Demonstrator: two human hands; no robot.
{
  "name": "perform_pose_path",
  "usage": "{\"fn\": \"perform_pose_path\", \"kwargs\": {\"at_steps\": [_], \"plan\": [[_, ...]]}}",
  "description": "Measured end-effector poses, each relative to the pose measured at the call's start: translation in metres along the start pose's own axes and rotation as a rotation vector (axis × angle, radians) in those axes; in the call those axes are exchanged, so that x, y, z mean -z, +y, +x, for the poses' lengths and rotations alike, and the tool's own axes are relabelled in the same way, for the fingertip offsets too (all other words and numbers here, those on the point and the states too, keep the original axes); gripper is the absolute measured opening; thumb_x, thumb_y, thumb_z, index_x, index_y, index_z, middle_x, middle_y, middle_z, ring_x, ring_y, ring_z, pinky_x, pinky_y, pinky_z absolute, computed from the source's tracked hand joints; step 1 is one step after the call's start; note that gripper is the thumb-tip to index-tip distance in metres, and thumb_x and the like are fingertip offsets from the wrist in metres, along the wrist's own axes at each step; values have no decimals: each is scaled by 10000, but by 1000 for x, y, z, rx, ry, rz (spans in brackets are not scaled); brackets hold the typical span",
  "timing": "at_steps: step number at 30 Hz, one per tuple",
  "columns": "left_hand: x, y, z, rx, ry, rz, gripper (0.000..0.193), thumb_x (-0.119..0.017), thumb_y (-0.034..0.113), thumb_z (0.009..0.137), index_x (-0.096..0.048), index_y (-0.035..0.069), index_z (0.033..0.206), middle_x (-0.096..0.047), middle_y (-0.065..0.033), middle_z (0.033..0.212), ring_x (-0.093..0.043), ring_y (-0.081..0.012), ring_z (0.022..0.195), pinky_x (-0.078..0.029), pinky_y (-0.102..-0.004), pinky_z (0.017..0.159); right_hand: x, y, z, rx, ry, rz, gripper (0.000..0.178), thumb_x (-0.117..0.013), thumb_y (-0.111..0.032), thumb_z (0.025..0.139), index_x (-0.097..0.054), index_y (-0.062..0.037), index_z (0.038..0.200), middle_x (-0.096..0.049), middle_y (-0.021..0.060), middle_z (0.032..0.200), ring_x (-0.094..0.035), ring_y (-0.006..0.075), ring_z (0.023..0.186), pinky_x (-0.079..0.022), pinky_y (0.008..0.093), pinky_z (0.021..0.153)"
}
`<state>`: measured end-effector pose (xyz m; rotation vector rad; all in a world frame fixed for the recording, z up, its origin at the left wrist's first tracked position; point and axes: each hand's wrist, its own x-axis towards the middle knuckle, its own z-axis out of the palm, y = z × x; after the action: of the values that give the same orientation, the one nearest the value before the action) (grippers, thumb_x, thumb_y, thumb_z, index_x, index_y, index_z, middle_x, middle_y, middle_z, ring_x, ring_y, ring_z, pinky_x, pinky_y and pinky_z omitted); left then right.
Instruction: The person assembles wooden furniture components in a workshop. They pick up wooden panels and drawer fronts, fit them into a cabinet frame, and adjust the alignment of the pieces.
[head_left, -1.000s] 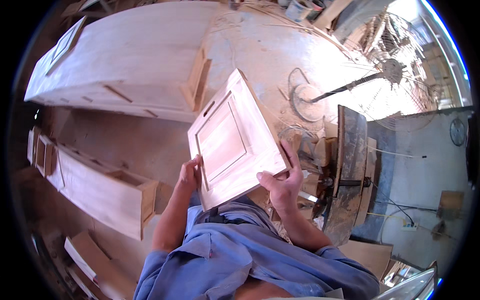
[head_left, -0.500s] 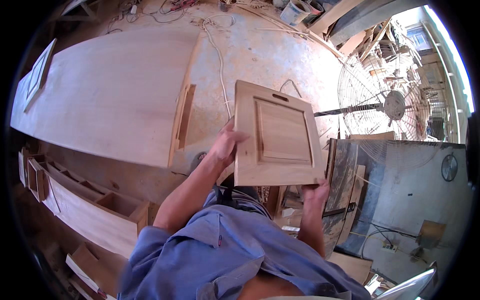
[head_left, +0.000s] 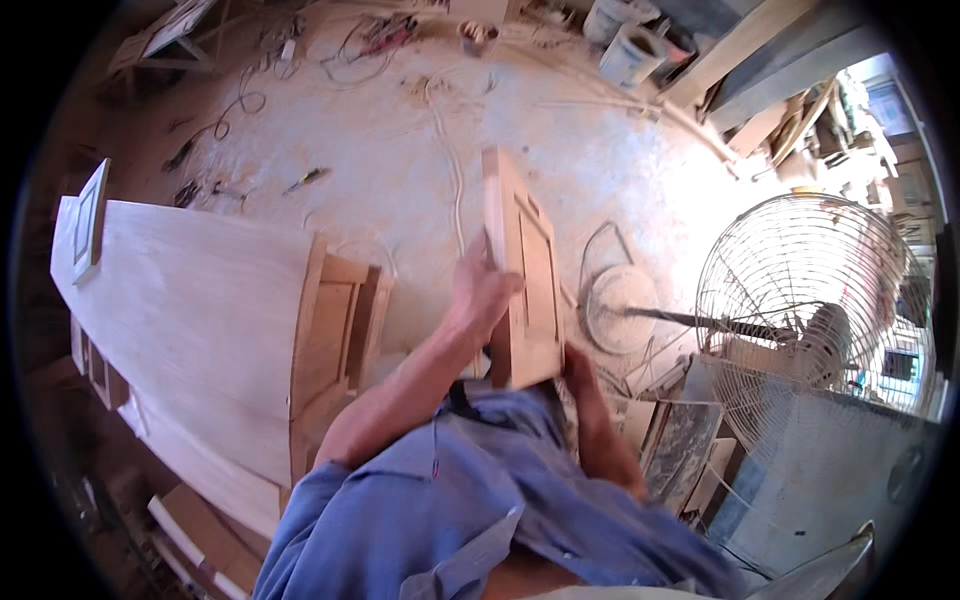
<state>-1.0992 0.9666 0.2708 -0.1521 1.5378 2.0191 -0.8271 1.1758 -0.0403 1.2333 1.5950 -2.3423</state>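
A pale wooden cabinet door [head_left: 538,265] with a raised centre panel and a slot near its top is held upright in front of my body. It is turned so that its long left edge faces me and its panelled face points right. My left hand [head_left: 487,287] is closed round that edge, about halfway up, with the thumb over the face. At the lower right corner, my right hand [head_left: 577,366] grips the door; its fingers are dark and partly hidden. A large wooden cabinet [head_left: 190,310] lies to my left, bearing a smaller panelled door [head_left: 90,222] at its far end.
A big wire-cage fan [head_left: 812,290] stands at the right, its round base [head_left: 620,305] on the dusty floor beyond the door. Buckets [head_left: 632,55] sit at the back. Cables and a hand tool [head_left: 307,180] lie on the floor. A grey-topped surface [head_left: 820,470] is at my right.
The door has swung from facing me broadly to nearly edge-on. My right hand has come inward and the left has shifted slightly right. The view has turned, with the cabinet now lower at left.
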Motion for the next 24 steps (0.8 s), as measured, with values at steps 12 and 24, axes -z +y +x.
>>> {"fn": "perform_pose_path", "kwargs": {"at_steps": [12, 24], "plan": [[13, 57, 150, -313, 547, 666, 465, -616, -44, 753, -597, 7, 1215, -624, -240, 1093, -616, -413, 1037, -524, -469, 896, -364, -422, 114, 305, -573, -473, 460, -768, -262, 938, -603, 48, 1235, -716, 120, 1004, -694, 176, 845, -577, 312, 720], [203, 105, 264, -285, 947, 537, 751, -589, -47, 713, -428, 7, 1445, -565, -275, 1156, -524, -474, 1123, -455, -546, 983, -653, -360, 262, 215, -777, -746, 209, -709, -135, 824, -702, 28, 955, -680, 47, 871, -625, 150, 771, -499, 313, 689]]}}
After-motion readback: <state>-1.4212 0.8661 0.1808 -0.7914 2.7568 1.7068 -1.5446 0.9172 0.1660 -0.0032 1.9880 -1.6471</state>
